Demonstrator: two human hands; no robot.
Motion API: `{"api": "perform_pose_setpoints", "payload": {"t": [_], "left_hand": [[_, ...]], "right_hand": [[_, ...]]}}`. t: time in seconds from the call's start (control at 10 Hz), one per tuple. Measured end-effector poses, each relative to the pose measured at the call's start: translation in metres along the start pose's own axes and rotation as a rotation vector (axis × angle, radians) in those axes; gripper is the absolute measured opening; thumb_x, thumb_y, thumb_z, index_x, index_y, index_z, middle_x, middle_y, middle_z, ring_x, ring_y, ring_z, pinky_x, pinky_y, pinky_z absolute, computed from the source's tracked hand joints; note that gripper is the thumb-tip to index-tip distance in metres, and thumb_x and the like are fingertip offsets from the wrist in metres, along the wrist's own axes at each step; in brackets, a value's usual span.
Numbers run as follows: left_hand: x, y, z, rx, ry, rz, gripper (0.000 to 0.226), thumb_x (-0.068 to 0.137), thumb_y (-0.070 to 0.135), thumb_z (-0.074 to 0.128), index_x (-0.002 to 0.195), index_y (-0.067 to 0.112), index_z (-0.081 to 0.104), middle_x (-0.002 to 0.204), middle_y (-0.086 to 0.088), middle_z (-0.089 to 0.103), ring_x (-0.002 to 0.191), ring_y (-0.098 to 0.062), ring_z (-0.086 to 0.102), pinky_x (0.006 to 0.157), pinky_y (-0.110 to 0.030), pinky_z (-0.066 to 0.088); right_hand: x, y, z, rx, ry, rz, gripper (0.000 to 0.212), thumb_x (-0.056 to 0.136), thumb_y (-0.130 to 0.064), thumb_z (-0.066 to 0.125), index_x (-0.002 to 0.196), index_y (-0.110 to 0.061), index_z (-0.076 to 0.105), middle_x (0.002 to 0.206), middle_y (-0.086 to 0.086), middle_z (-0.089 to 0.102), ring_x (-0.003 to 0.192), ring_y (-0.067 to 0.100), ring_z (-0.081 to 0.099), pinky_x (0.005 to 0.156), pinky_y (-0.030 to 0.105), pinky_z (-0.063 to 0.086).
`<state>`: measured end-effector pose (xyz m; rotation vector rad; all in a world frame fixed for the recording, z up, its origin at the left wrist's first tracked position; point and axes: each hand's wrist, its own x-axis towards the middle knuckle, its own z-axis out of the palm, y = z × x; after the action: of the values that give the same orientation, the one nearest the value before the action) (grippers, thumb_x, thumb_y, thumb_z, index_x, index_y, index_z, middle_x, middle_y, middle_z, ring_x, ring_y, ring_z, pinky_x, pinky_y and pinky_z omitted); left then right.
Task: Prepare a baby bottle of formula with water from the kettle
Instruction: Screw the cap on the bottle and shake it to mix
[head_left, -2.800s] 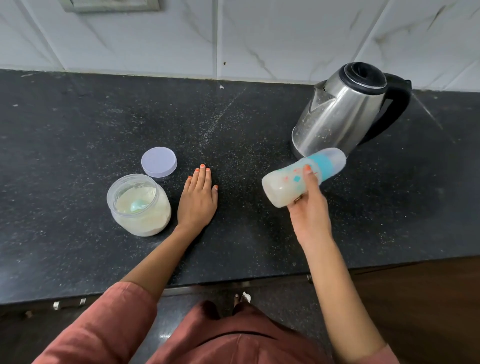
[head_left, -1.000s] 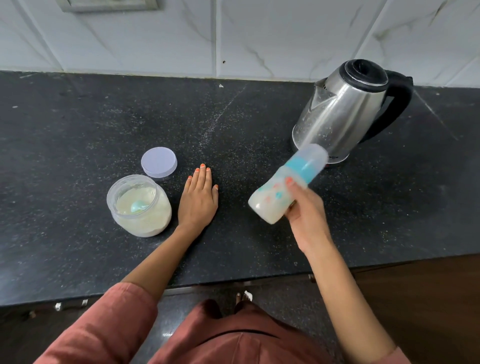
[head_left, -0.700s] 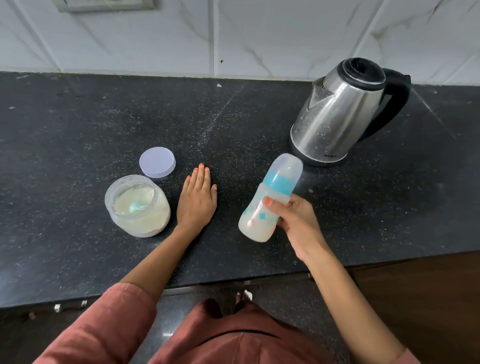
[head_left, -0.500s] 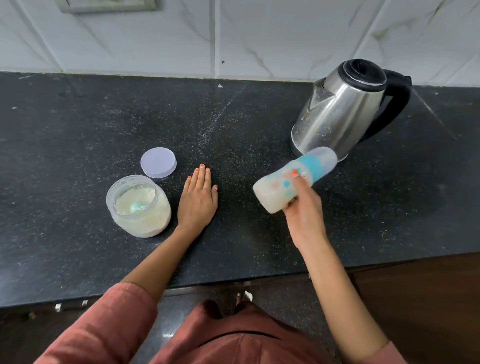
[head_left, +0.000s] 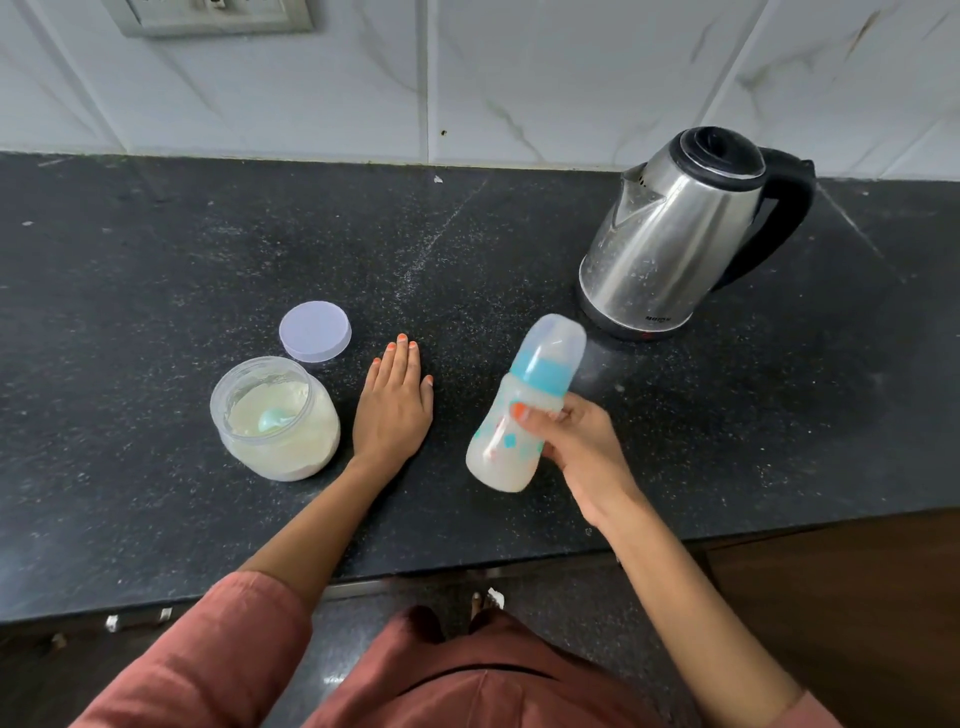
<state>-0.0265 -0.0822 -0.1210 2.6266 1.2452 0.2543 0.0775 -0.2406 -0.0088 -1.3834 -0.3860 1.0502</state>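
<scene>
My right hand (head_left: 574, 447) grips a capped baby bottle (head_left: 519, 410) with a teal collar, held above the black counter, cap pointing up and away. Milky liquid fills its lower body. My left hand (head_left: 395, 405) lies flat on the counter, fingers straight, holding nothing. Left of it stands an open clear jar of formula powder (head_left: 275, 418) with a teal scoop inside. The jar's lilac lid (head_left: 315, 331) lies behind it. A steel kettle (head_left: 670, 239) with a black handle and closed lid stands at the back right, beyond the bottle.
The black stone counter (head_left: 156, 260) runs to a white marble-tile wall (head_left: 519, 78) with a switch plate (head_left: 218, 15) at the top left. The counter's front edge is just below my forearms, with a brown cabinet front (head_left: 841, 597) at the lower right.
The bottle has swung back and forth in my right hand, from nearly sideways half a second ago to steeply upright now. My left hand has stayed flat on the counter.
</scene>
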Motion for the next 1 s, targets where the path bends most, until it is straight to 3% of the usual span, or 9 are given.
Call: {"api": "perform_pose_setpoints", "payload": {"t": [0.1,0.2,0.3,0.4,0.5,0.6,0.8,0.9,1.0], "left_hand": [[0.000,0.001,0.000,-0.003,0.000,0.000,0.052,0.101,0.028,0.023,0.145,0.004,0.014,0.155,-0.011,0.011,0.144,-0.021,0.008,0.116,-0.033,0.005],[-0.001,0.001,0.000,-0.004,0.005,0.004,0.051,0.101,0.028,0.024,0.145,0.003,0.016,0.155,-0.012,0.012,0.144,-0.022,0.010,0.116,-0.034,0.006],[-0.001,0.000,0.000,0.001,-0.002,0.001,0.051,0.101,0.028,0.023,0.145,0.003,0.015,0.155,-0.012,0.012,0.144,-0.022,0.009,0.116,-0.034,0.006],[0.000,0.000,0.000,0.011,-0.010,-0.005,0.052,0.101,0.029,0.022,0.146,0.005,0.013,0.156,-0.010,0.009,0.144,-0.021,0.007,0.116,-0.033,0.004],[0.000,0.000,0.000,0.006,-0.009,0.000,0.052,0.101,0.029,0.022,0.146,0.004,0.013,0.155,-0.010,0.009,0.144,-0.021,0.007,0.116,-0.033,0.004],[0.000,0.000,0.000,-0.005,-0.001,0.002,0.051,0.101,0.028,0.023,0.145,0.003,0.015,0.155,-0.011,0.011,0.144,-0.022,0.009,0.116,-0.034,0.005],[0.001,-0.001,0.001,-0.003,-0.009,-0.004,0.052,0.100,0.027,0.024,0.145,0.003,0.015,0.155,-0.011,0.011,0.144,-0.022,0.009,0.117,-0.034,0.006],[0.001,0.000,0.000,-0.001,-0.008,-0.004,0.052,0.101,0.028,0.023,0.145,0.004,0.014,0.155,-0.011,0.010,0.144,-0.022,0.008,0.116,-0.033,0.005],[0.000,0.000,0.001,0.002,-0.004,-0.002,0.052,0.101,0.028,0.023,0.145,0.004,0.014,0.155,-0.011,0.010,0.144,-0.022,0.008,0.116,-0.033,0.005]], "right_hand": [[0.004,-0.004,-0.004,0.141,0.022,-0.033,0.025,0.066,-0.015,0.067,0.091,-0.015,0.065,0.085,-0.004,0.073,0.086,0.011,0.067,0.078,0.025,0.056],[0.018,-0.011,-0.004,0.510,0.247,-0.076,0.019,0.083,-0.017,0.059,0.101,-0.019,0.060,0.105,0.001,0.067,0.098,0.012,0.064,0.081,0.027,0.055],[0.015,-0.002,0.003,0.437,0.238,-0.047,0.012,0.084,-0.016,0.059,0.096,-0.019,0.062,0.094,-0.003,0.069,0.088,0.009,0.066,0.078,0.026,0.055],[0.000,0.011,0.005,0.016,0.057,0.040,0.017,0.073,-0.013,0.068,0.089,-0.017,0.066,0.085,-0.003,0.071,0.087,0.012,0.066,0.082,0.030,0.053],[0.005,0.005,0.003,0.114,0.102,0.009,0.017,0.073,-0.012,0.067,0.090,-0.016,0.066,0.089,-0.002,0.071,0.089,0.013,0.065,0.085,0.032,0.052],[0.019,-0.010,0.002,0.482,0.270,-0.093,0.013,0.085,-0.014,0.057,0.095,-0.022,0.061,0.104,-0.001,0.065,0.098,0.012,0.062,0.087,0.030,0.052],[0.004,0.005,0.010,-0.064,0.045,-0.020,0.018,0.073,-0.006,0.070,0.087,-0.017,0.066,0.081,-0.005,0.071,0.082,0.010,0.066,0.081,0.029,0.053],[0.009,-0.002,0.007,0.124,0.102,-0.038,0.021,0.070,-0.013,0.072,0.090,-0.016,0.066,0.086,-0.004,0.071,0.084,0.011,0.066,0.079,0.028,0.053],[0.019,-0.013,0.004,0.440,0.255,-0.106,0.013,0.086,-0.016,0.057,0.098,-0.019,0.060,0.098,-0.002,0.067,0.090,0.009,0.064,0.080,0.026,0.054]]}}
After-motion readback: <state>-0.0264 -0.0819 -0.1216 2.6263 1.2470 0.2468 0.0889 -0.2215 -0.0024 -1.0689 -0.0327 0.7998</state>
